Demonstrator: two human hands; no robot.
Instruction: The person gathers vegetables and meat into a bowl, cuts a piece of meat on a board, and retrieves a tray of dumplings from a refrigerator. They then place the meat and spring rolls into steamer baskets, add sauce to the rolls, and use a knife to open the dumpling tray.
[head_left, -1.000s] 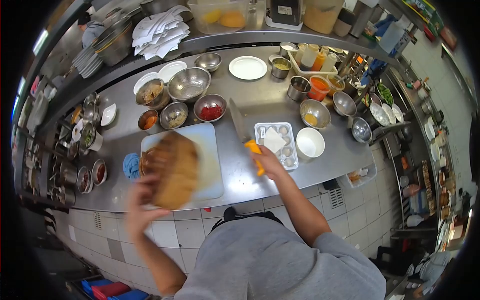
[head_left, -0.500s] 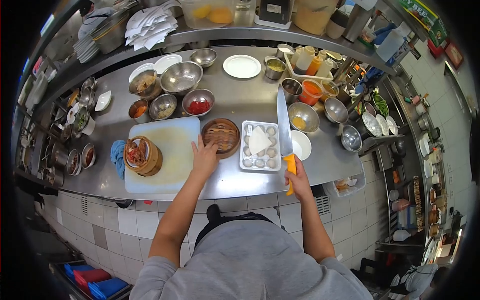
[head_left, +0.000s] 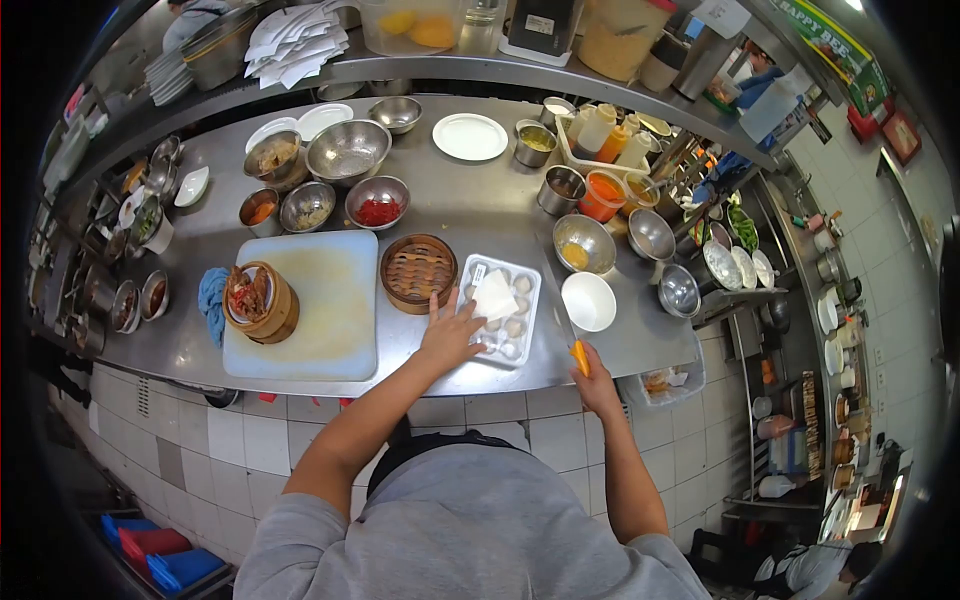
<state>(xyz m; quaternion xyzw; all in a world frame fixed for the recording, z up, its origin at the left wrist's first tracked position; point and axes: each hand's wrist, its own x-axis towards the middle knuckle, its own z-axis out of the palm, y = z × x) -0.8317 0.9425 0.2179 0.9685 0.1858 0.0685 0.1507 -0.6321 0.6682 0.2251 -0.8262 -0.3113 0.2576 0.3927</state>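
My left hand (head_left: 449,338) lies with fingers spread on the left edge of a white tray (head_left: 517,352). Round pale pieces (head_left: 521,285) fill the tray, and a folded white paper (head_left: 493,297) rests on top of them. In my right hand (head_left: 597,380) is a knife (head_left: 580,356), gripped by its yellow handle; the blade points away from me and appears nearly edge-on. A round bamboo steamer piece (head_left: 419,272) with a slatted surface sits just beyond my left fingertips. Right of the blade stands a white bowl (head_left: 589,302).
At left, a cutting board (head_left: 340,310) carries a bamboo steamer (head_left: 273,318) with dark reddish food, beside a blue cloth (head_left: 212,304). Metal bowls (head_left: 349,153) and a white plate (head_left: 470,137) stand farther back. Squeeze bottles (head_left: 596,130) fill a bin at right. A shelf (head_left: 420,68) spans the back.
My left hand has moved right, off the bamboo steamer piece and onto the white tray. The knife's blade has turned from showing its flat side to nearly edge-on. The view has shifted slightly.
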